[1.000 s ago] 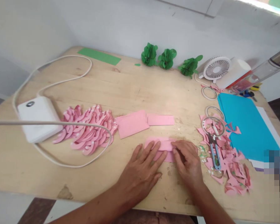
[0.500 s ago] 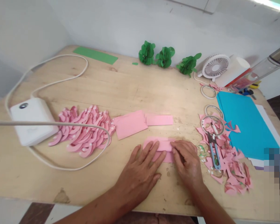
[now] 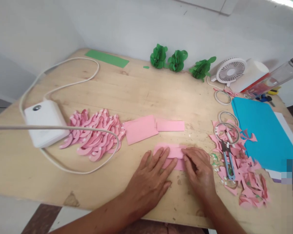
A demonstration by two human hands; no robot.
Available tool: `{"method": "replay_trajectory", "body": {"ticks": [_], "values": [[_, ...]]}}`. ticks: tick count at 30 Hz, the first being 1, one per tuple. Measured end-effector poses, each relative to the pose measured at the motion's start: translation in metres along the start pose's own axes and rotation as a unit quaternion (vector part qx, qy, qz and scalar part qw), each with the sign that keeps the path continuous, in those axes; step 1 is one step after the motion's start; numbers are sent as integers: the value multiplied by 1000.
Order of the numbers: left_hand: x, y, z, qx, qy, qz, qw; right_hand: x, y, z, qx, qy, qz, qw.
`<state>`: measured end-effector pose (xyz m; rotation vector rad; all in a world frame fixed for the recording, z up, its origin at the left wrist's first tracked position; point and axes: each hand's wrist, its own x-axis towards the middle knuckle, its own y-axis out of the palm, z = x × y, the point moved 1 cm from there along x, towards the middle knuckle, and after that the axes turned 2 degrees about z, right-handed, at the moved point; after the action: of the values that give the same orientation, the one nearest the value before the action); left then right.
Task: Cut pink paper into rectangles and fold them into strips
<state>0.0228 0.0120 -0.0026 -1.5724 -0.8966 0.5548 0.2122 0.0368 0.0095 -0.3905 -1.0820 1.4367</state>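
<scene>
One bare left hand [image 3: 147, 180], fingers spread and unclenched, presses a folded pink paper sheet [image 3: 175, 153]; the bare right hand [image 3: 201, 170] pinches its end nearer the blue-handled metal snips [image 3: 228, 164]. The sheet lies left of those snips; even pressure should keep its crease straight.

The folded paper [image 3: 175, 152] looks matt, the table [image 3: 127, 94] wooden.
</scene>
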Motion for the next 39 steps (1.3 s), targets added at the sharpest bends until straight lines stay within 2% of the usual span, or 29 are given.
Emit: {"method": "replay_trajectory", "body": {"ticks": [17, 22, 27, 39], "values": [[0, -2, -1, -2, 0, 9, 1000, -3, 0, -2, -6, 11, -2, 1000], [1, -2, -1, -4, 0, 9, 1000, -6, -2, 2, -65, -35, -32, 997], [1, -2, -2, -10, 3, -1, 1000, -8, -1, 11, -104, -95, 9, 990], [0, -4, -2, -15, 2, -15, 1000, -9, 0, 13, -114, -105, 20, 988]]}}
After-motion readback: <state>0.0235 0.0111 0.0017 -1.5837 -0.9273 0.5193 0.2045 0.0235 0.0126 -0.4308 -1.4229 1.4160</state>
